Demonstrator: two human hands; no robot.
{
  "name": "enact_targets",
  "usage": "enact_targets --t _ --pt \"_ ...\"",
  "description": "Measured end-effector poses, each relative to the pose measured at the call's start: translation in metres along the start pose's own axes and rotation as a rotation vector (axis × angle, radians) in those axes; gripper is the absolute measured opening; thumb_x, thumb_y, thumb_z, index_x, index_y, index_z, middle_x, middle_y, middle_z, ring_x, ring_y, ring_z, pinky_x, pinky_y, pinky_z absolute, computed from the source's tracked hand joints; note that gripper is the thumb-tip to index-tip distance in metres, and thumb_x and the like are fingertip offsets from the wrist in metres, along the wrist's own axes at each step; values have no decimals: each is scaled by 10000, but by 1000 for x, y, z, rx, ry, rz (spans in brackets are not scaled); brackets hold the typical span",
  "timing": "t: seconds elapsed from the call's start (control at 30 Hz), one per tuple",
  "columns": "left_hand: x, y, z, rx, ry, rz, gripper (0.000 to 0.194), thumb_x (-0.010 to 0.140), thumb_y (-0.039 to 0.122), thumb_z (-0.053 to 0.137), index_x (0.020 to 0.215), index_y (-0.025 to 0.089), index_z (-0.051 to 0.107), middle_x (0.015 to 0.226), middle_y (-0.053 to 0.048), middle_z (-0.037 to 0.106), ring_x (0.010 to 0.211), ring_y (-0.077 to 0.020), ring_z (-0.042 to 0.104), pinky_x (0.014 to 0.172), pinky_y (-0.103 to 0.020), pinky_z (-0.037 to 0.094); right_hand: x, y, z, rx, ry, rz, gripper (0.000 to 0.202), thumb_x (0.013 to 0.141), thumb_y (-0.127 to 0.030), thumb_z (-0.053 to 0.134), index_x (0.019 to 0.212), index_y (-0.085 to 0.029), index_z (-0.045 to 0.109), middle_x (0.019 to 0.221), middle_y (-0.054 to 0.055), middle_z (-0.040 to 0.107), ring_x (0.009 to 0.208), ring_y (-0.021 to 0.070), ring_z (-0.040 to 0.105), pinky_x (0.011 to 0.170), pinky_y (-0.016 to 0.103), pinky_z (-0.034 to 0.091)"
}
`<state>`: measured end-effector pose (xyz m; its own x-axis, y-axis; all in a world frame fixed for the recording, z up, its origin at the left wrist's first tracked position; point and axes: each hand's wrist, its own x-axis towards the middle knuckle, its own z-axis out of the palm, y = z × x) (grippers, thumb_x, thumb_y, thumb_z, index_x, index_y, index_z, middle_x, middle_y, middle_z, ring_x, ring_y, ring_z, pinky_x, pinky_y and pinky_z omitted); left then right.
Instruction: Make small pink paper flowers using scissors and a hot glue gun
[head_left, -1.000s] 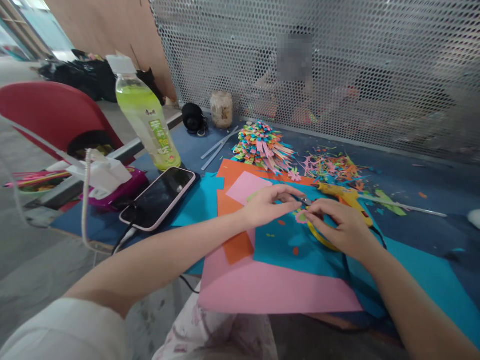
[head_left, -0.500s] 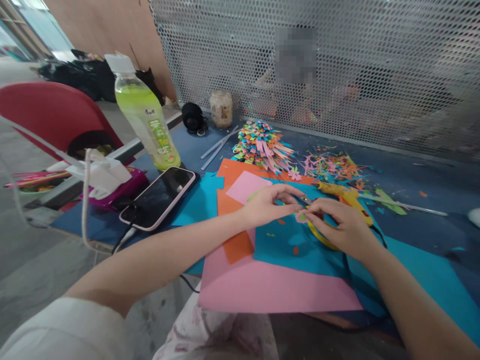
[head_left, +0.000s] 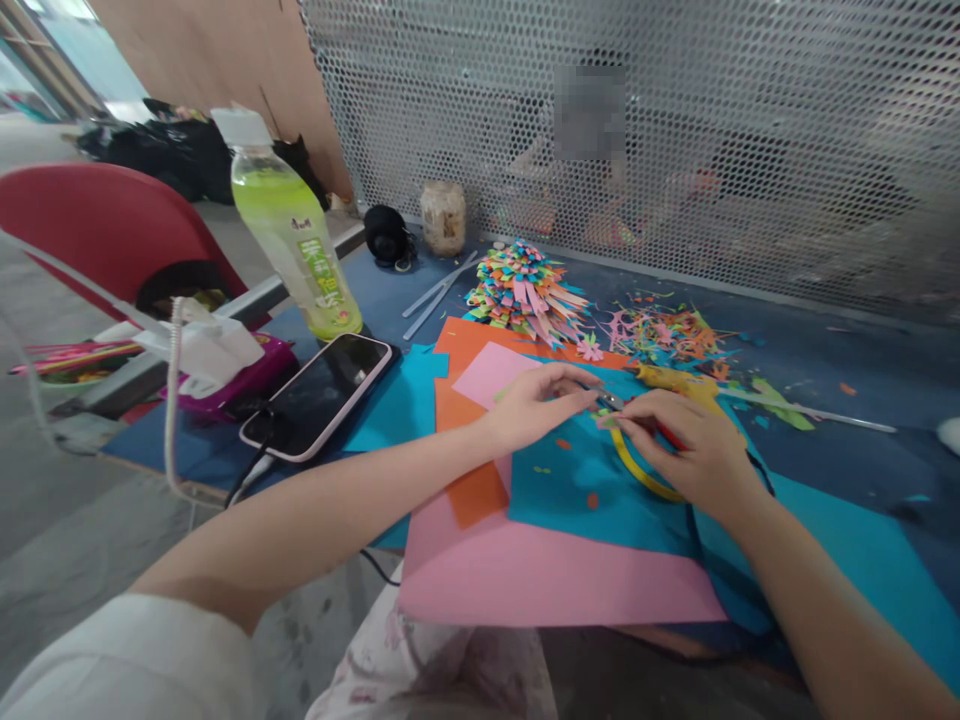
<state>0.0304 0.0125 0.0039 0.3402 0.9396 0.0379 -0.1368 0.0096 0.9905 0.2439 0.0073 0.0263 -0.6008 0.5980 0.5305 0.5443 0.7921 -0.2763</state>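
Observation:
My left hand [head_left: 544, 400] is closed, fingers curled at the blade end of a pair of scissors; what its fingertips grip is hidden. My right hand [head_left: 686, 440] is closed around the scissors [head_left: 611, 401], whose metal pivot and part of a red and yellow handle show. A small pink and green paper piece [head_left: 605, 419] sits at the right fingertips, close under the left thumb. Beneath both hands lies a blue paper sheet [head_left: 570, 515] with tiny orange and green scraps. A yellow glue gun [head_left: 679, 381] rests just behind my right hand.
Pink paper [head_left: 540, 590] and orange paper [head_left: 476, 490] lie under the blue sheet. Behind them stands a fringed paper cone [head_left: 525, 290] beside a heap of paper shreds [head_left: 667, 335]. A phone [head_left: 319, 395], a drink bottle [head_left: 292, 240] and a jar [head_left: 443, 218] are leftward. Perforated metal panel [head_left: 465, 100] closes the back.
My hands have drawn slightly apart, the left one shifting a little leftward. More of the scissors' metal and red handle shows now. The small paper piece stays by the right fingertips.

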Motion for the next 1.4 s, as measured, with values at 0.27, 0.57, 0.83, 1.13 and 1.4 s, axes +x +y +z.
enact_targets --t 0.27,0.57,0.83,1.13,1.4 --pt "2 -1 3 -217 -137 -195 228 827 212 717 1033 130 661 787 -38 718 651 -92 635 547 -194 457 -7 3 -13 -489 139 -397 205 919 -108 629 1042 -254 703 905 47 785 798 212 738 685 328 551" --pt "3 -3 2 -274 -151 -155 366 682 109 742 1036 135 651 707 20 667 625 -95 625 556 -216 431 -2 -5 -20 -434 65 -446 297 951 -90 537 1061 -294 724 885 36 775 736 189 706 599 329 475" --pt "4 -2 2 -261 -139 -164 381 662 63 737 1026 135 650 719 20 672 641 -87 626 571 -208 444 -6 4 -13 -415 73 -401 256 947 -133 580 1072 -323 698 962 19 788 795 201 727 635 337 509" --pt "3 -2 1 -222 -142 -165 378 674 79 764 1038 129 678 738 15 677 655 -84 630 590 -207 462 -4 3 -12 -473 102 -398 166 955 -175 601 1059 -274 684 905 24 795 766 191 750 616 323 507" --pt "3 0 1 -181 -144 -155 381 693 76 749 1064 125 679 744 10 687 664 -79 633 578 -187 466 1 -3 -12 -526 137 -425 125 966 -165 588 1008 -265 651 856 32 797 747 190 763 618 316 527"
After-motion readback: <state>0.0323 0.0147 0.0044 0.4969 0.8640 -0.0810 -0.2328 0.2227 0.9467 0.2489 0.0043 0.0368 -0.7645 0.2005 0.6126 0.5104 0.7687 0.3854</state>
